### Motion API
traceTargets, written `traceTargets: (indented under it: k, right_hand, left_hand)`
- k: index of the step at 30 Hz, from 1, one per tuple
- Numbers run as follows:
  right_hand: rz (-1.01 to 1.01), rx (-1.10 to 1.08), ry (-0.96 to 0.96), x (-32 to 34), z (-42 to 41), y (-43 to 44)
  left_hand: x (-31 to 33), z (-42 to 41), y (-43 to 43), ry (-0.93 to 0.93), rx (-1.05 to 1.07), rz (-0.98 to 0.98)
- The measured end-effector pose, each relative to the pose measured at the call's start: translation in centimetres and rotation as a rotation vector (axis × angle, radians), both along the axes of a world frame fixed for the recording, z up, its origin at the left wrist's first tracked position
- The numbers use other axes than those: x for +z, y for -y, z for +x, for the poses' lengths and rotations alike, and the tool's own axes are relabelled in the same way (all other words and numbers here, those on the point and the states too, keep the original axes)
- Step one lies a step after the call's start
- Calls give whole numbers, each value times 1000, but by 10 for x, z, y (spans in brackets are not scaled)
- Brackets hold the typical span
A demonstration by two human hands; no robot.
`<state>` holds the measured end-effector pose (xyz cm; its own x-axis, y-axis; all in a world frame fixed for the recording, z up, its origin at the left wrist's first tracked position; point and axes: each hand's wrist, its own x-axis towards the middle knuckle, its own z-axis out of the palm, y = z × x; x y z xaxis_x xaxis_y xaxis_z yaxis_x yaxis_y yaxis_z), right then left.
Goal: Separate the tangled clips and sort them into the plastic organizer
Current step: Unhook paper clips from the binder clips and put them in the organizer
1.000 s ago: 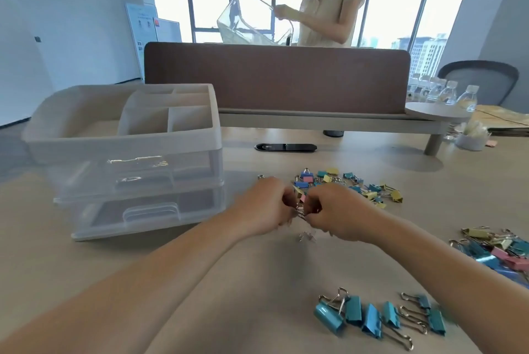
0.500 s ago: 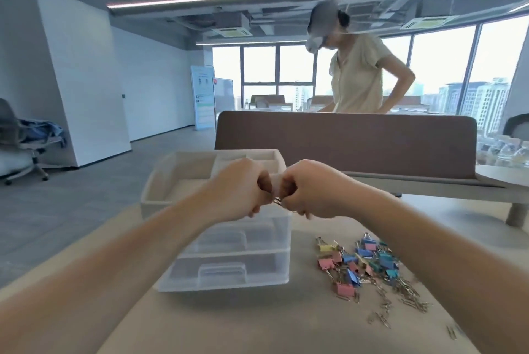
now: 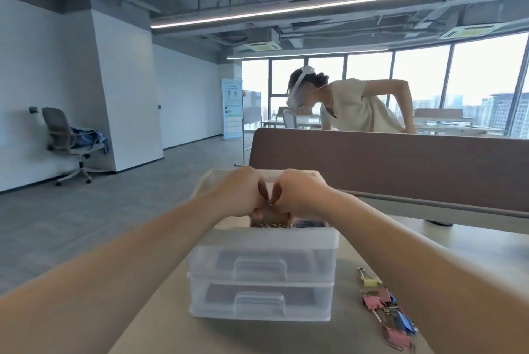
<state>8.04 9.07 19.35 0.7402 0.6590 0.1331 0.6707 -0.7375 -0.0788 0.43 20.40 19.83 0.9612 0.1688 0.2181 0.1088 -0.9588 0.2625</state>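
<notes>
Clear plastic organizer (image 3: 262, 267) sat under both hands. I had the left hand (image 3: 242, 196) and right hand (image 3: 300, 193) curled together, pinching a small metal clip (image 3: 270, 205) over its top tray. Loose clips (image 3: 383, 312) lay on the surface (image 3: 160, 333), nearer me than the right hand.

The plastic organizer (image 3: 262, 276) stood on the tabletop (image 3: 177, 333) near its left edge, two drawers stacked one above the other beneath an open top tray. Both hands met above that tray, the left hand (image 3: 240, 193) just beside the right hand (image 3: 300, 191), with a small clip (image 3: 270, 204) pinched between their fingers. Loose clips (image 3: 272, 225) lay in the tray compartment just below. A pile of binder clips (image 3: 383, 310) lay on the tabletop to the organizer's right, partly hidden by the right forearm. Behind the organizer ran a desk partition (image 3: 386, 167), and behind that a second person (image 3: 352, 107) leaned. Far left, an office chair (image 3: 68, 141) stood by the wall.
</notes>
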Motion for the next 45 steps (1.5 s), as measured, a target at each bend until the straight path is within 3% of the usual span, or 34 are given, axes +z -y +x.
traceTargets:
  k: [10, 20, 24, 28, 35, 45]
  right_hand:
    - [46, 36, 18, -6, 6, 3]
    - [53, 21, 65, -4, -6, 13]
    - [262, 27, 16, -4, -17, 37]
    - [328, 12, -17, -11, -28, 86]
    - [232, -194, -72, -57, -38, 189]
    - [77, -338, -151, -129, -49, 271]
  left_hand:
    - [-12, -1, -5, 22, -24, 40]
    - [-14, -10, -3, 86, -90, -62]
    - [-10, -19, 8, 172, -114, -109]
    - [-19, -29, 43, 242, -238, -248]
    - [-78, -12, 125, 70, -446, -300]
    - [-157, 25, 192, -105, -500, -70]
